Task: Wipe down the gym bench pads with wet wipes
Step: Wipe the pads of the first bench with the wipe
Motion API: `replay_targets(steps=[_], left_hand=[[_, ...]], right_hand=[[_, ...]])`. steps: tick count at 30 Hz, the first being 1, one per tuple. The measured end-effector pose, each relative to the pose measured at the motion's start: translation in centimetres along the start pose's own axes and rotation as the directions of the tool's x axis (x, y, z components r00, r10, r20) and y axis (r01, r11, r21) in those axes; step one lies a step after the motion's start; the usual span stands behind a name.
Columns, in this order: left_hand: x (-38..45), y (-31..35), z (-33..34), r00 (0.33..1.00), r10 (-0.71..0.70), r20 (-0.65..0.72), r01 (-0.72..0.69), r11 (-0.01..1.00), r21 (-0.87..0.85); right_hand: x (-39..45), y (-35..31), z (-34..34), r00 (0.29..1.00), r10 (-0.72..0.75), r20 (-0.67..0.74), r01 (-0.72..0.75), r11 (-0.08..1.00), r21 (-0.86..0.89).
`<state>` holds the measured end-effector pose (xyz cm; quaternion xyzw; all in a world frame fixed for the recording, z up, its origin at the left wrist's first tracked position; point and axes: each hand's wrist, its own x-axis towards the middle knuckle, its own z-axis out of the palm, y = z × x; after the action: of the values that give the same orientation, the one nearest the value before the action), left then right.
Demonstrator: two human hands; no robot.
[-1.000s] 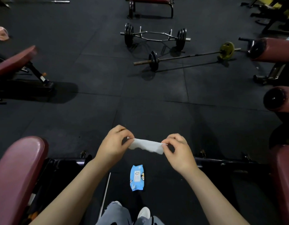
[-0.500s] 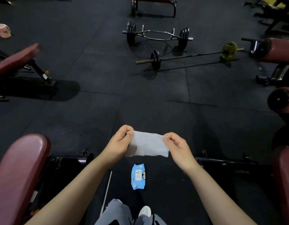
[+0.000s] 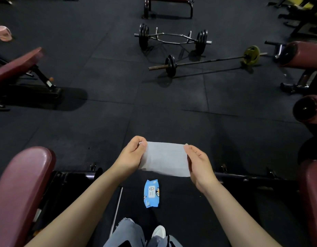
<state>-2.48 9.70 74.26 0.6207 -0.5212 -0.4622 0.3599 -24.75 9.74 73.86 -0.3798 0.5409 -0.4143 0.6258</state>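
Note:
A white wet wipe (image 3: 165, 158) is spread flat in the air between my hands. My left hand (image 3: 131, 155) pinches its left edge and my right hand (image 3: 198, 163) holds its right edge. Below them a blue wipe pack (image 3: 151, 193) lies on the black floor in front of my feet. A dark red bench pad (image 3: 20, 189) rises at the lower left. Another red pad (image 3: 312, 196) shows at the lower right edge.
Black bench frames (image 3: 243, 177) run behind my hands. A hex bar with plates (image 3: 172, 39) and a barbell (image 3: 207, 61) lie on the floor ahead. An inclined red bench (image 3: 15, 66) stands at the left, roller pads (image 3: 307, 54) at the right.
The wipe went from a crumpled strip to a fully unfolded sheet. My hands moved apart and slightly upward while stretching it open.

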Motion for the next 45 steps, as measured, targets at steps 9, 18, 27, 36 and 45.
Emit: replay_targets(steps=[9, 18, 27, 36, 45], left_hand=[[0.3, 0.3, 0.1, 0.993, -0.110, -0.032, 0.105, 0.985, -0.135], [0.4, 0.1, 0.1, 0.973, -0.230, 0.016, 0.230, 0.967, -0.110], [-0.9, 1.3, 3.1, 0.993, 0.100, -0.066, -0.072, 0.938, 0.339], [-1.6, 0.6, 2.7, 0.967, 0.251, 0.054, -0.256, 0.957, 0.138], [-1.8, -2.7, -4.0, 0.987, 0.019, -0.160, 0.004, 0.990, 0.143]], right_hand=[[0.4, 0.4, -0.6, 0.996, 0.060, 0.061, -0.054, 0.995, -0.085], [0.5, 0.9, -0.1, 0.998, 0.030, -0.060, -0.048, 0.947, -0.318], [0.5, 1.2, 2.8, 0.983, -0.156, -0.098, 0.083, 0.850, -0.521], [0.7, 0.9, 5.3, 0.995, -0.086, 0.057, 0.095, 0.980, -0.177], [4.0, 0.8, 9.8, 0.988, 0.104, 0.115, -0.072, 0.964, -0.256]])
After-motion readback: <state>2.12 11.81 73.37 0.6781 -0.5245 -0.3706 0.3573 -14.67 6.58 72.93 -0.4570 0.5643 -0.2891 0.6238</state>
